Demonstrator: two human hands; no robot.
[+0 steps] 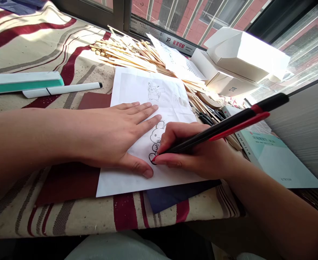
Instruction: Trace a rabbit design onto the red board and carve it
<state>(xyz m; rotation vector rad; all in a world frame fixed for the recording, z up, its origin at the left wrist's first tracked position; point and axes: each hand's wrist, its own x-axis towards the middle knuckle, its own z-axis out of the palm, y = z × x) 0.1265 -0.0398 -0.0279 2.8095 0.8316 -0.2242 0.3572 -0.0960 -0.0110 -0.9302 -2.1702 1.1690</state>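
Observation:
My left hand (131, 133) lies flat on a white sheet of paper (123, 180), fingers stretched out and thumb spread toward me. In my right hand (199, 151) is a pen (215, 129) with a black barrel and a red clip. Its tip touches the paper at the lower left of a cartoon animal drawing (156, 134) with rounded ears. My right fingers cover part of that drawing. Higher on the sheet is a smaller, fainter outline of a pointed-ear character (153, 92). Beneath the sheet show a brown sheet (69, 184) and a dark blue sheet (166, 200).
A white marker (66, 89) and a white-and-teal eraser-like block (23, 82) lie at the left. Many thin wooden sticks (126, 54) are heaped by the window. White boxes (245, 54) stand at the back right, above a pale green book (275, 155). A striped cloth (94, 213) covers the table.

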